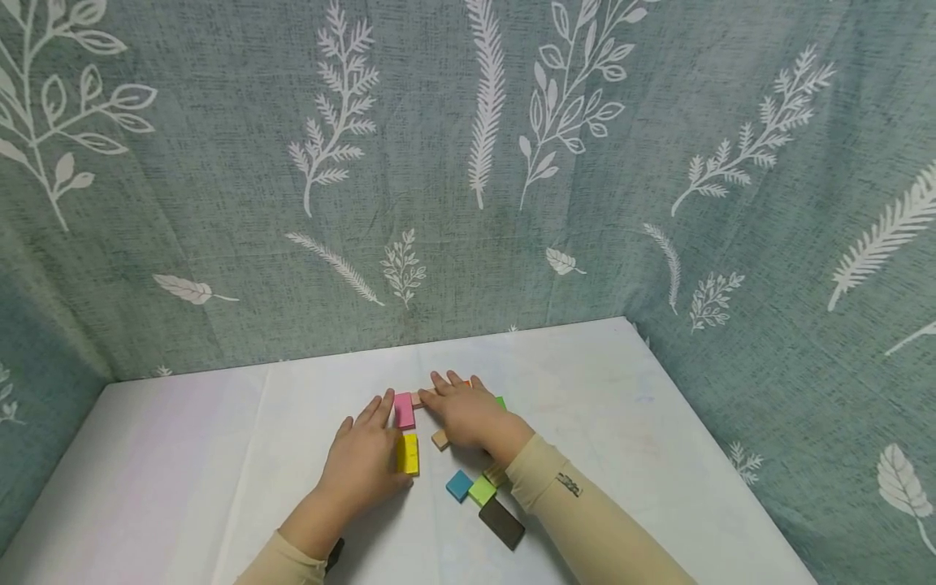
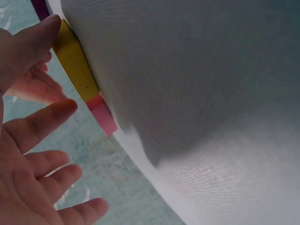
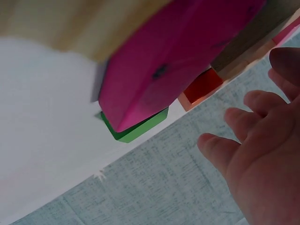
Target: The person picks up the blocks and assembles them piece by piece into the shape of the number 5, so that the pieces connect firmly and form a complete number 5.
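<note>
On the white table, a yellow block (image 1: 410, 455) and a pink block (image 1: 405, 410) lie in a line beside my left hand (image 1: 361, 463). Its thumb is at the near end of the yellow block (image 2: 77, 63), while the other fingers stretch forward with gaps between them. My right hand (image 1: 468, 414) reaches over more blocks with its fingers extended, its thumb close to a wooden block (image 1: 418, 400). Partly hidden by that hand are a green block (image 1: 500, 402) and a small wooden block (image 1: 439, 439). A magenta block (image 3: 159, 75) looms large in the right wrist view, near a red block (image 3: 204, 89).
Nearer the front lie a blue block (image 1: 459, 485), a light green block (image 1: 482, 491) and a dark brown block (image 1: 501, 523). Another wooden block (image 1: 495, 474) is partly under the right sleeve. A grey-green leaf-patterned curtain (image 1: 439, 268) stands behind the table (image 1: 183, 487).
</note>
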Tool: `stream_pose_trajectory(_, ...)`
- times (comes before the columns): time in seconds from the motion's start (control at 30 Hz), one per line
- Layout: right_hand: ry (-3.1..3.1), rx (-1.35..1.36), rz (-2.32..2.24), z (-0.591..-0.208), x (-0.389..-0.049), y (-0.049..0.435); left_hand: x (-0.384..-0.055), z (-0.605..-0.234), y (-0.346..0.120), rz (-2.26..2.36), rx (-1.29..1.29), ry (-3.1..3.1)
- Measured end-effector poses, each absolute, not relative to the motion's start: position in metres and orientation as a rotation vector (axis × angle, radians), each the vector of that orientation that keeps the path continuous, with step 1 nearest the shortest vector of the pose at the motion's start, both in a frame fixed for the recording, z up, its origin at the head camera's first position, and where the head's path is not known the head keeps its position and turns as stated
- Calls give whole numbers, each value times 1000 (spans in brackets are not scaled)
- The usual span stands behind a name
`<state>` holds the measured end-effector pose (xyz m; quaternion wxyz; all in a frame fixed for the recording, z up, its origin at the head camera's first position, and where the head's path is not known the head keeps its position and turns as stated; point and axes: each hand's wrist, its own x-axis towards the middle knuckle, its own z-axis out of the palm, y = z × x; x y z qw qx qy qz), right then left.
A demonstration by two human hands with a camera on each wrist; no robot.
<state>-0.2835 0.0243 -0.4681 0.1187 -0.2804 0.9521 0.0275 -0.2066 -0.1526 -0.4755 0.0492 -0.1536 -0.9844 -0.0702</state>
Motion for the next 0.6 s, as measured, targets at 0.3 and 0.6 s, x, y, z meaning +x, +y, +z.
stream_pose_trajectory(0.3, 2787, -792, 60, -468, -284, 28, -212, -477, -153, -209, -478, -3000)
stream_pose_trajectory(0.6, 2797, -783, 47, -468, -283, 30, -218, -481, -153, -197, -464, -3059)
